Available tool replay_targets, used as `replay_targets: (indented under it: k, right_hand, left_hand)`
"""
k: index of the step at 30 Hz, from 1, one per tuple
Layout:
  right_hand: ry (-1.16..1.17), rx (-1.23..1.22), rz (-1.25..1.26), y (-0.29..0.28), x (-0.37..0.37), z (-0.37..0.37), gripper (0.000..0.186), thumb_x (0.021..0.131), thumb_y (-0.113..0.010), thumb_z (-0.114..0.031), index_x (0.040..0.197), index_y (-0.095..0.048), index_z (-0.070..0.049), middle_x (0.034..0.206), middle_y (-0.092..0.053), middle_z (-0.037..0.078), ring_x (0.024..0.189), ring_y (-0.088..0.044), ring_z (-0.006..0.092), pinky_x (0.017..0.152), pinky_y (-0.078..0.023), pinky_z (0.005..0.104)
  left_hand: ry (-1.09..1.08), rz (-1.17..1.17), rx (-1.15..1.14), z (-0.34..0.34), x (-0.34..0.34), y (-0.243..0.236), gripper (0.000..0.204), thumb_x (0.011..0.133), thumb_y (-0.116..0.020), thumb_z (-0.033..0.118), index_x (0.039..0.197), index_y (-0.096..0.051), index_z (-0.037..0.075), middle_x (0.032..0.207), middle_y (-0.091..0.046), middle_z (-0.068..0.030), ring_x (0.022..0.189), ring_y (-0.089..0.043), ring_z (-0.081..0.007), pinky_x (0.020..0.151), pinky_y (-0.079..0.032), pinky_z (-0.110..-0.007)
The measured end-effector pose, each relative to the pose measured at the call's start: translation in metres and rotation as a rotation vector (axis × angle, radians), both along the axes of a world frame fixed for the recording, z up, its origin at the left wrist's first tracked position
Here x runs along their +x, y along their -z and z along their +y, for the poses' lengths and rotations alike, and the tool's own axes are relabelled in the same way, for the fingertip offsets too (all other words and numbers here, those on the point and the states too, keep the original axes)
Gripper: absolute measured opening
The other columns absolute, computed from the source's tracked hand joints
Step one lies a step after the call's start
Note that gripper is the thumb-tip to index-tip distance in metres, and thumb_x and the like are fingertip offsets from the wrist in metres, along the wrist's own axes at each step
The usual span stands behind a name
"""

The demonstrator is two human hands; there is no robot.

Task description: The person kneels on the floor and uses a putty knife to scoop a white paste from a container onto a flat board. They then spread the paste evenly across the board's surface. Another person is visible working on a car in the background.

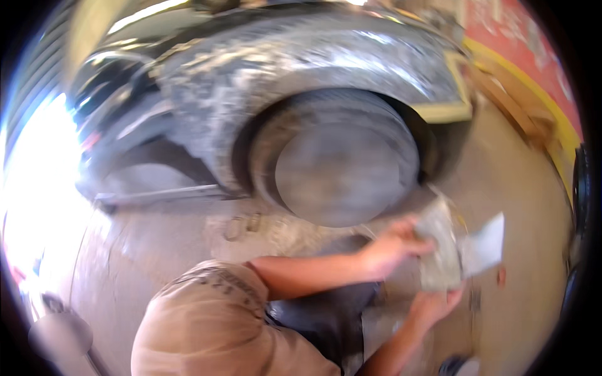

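A flat, greyish-beige piece (441, 254) is between my hands, to the right of the car wheel; blur hides whether it is sandpaper or a pad. My left hand (395, 247) pinches its left edge, thumb and fingers closed. My right hand (439, 306) grips the lower edge from below, its fingers partly hidden. A white sheet (486, 246) sticks out on the right side of the piece. I cannot tell whether the two are joined.
In front of me stands a car with a patchy, dull grey fender (251, 78). A round grey cover (338, 175) sits over its wheel. Small rings (233, 229) lie on the dusty floor. A long brown box (514, 109) lies along the red and yellow wall (527, 50).
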State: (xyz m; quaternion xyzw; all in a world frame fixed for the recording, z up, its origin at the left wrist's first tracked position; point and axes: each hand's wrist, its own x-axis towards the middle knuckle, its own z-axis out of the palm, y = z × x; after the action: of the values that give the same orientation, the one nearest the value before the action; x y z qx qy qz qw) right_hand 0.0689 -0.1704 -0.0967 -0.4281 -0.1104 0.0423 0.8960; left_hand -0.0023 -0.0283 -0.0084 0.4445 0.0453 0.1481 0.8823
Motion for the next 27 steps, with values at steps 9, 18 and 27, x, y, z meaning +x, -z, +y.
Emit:
replay_targets:
  k: [9,18,27]
  right_hand:
    - [0.142,-0.040,-0.110,-0.030,0.012,-0.010,0.024,0.095,-0.062,-0.005,0.117,-0.058,0.005,0.101,-0.067,0.009,0.086,-0.063,0.0137,0.079,-0.051,0.0286]
    - [0.128,-0.194,-0.198,-0.042,-0.015,-0.005,0.038,0.087,-0.069,-0.006,0.122,-0.058,0.005,0.114,-0.067,0.013,0.100,-0.066,0.0181,0.087,-0.052,0.0308]
    - [0.153,-0.481,-0.587,-0.036,-0.016,-0.011,0.045,0.071,-0.079,-0.008,0.111,-0.066,0.005,0.106,-0.071,0.015,0.096,-0.070,0.0241,0.084,-0.053,0.0335]
  left_hand:
    - [0.009,0.097,-0.040,0.008,0.003,-0.009,0.029,0.091,-0.068,0.008,0.118,-0.057,0.009,0.101,-0.068,-0.0004,0.090,-0.066,-0.0087,0.073,-0.057,-0.024]
    - [0.128,0.117,0.054,-0.007,-0.006,-0.016,0.036,0.090,-0.068,0.007,0.122,-0.051,0.004,0.107,-0.067,-0.0049,0.093,-0.067,-0.0104,0.072,-0.057,-0.023]
    - [0.130,0.161,0.150,-0.004,-0.006,-0.014,0.037,0.089,-0.070,0.009,0.120,-0.052,0.002,0.102,-0.068,-0.0050,0.086,-0.066,-0.0092,0.068,-0.055,-0.023]
